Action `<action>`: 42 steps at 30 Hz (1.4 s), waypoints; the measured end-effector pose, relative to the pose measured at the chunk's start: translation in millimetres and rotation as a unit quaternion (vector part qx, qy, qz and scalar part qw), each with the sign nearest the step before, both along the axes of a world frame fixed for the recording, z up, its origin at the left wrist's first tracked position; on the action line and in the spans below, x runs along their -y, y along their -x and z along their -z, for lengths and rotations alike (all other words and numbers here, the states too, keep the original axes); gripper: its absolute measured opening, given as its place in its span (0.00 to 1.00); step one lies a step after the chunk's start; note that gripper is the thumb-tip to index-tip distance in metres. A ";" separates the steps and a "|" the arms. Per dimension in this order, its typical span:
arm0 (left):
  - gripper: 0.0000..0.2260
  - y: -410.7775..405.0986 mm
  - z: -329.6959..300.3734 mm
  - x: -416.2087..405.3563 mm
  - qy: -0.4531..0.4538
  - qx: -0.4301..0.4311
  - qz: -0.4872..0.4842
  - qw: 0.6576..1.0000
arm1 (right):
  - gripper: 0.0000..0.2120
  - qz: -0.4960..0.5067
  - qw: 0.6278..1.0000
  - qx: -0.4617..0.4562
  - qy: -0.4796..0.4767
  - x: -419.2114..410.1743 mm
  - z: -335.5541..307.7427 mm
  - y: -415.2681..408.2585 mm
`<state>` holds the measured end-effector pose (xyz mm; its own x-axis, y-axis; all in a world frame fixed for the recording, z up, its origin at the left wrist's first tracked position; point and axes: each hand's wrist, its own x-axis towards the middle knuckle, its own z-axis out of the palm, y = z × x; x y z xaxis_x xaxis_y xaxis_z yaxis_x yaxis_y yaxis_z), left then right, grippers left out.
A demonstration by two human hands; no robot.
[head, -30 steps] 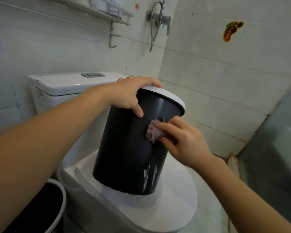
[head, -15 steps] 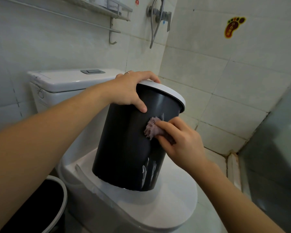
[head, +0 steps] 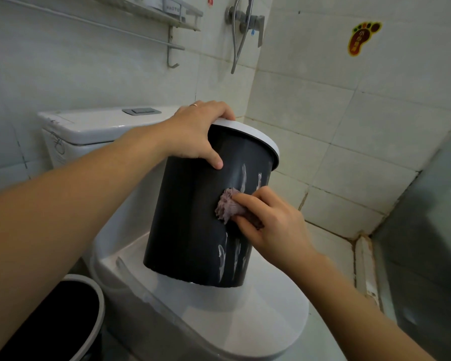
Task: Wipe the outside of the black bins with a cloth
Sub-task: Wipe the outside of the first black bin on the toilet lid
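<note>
A foot-shaped sticker (head: 362, 37) is stuck on the white wall tiles, up on the right. It is red and yellow, with little coloured toes, and it has yellow signs written down its middle, but they are too small to read. A white box (head: 173, 7) stands on the wall shelf (head: 151, 14) at the top. It has grey letters on its front, too blurry to make out

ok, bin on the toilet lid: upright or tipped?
Tipped. The black bin leans, its base edge lifted off the toilet lid, left hand gripping its rim.
</note>
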<state>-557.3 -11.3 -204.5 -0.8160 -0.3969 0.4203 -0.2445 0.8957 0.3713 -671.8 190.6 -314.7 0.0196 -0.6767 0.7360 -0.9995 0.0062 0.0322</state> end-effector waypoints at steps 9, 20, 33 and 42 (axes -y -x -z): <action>0.46 0.6 3.0 3.5 0.033 0.049 0.008 0.998 | 0.14 -0.041 0.998 -0.016 -0.048 -8.2 19.0 -5.9; 0.45 1.5 4.0 2.8 0.041 0.046 0.011 0.998 | 0.15 -0.009 0.999 0.017 -0.027 -0.5 4.0 -7.3; 0.45 3.3 6.1 2.3 0.042 0.043 0.009 0.998 | 0.14 -0.004 0.999 0.013 -0.032 -11.1 13.7 -14.6; 0.44 2.8 5.4 3.7 0.027 0.042 0.007 0.999 | 0.13 -0.094 0.986 -0.074 -0.112 -32.7 46.4 -18.9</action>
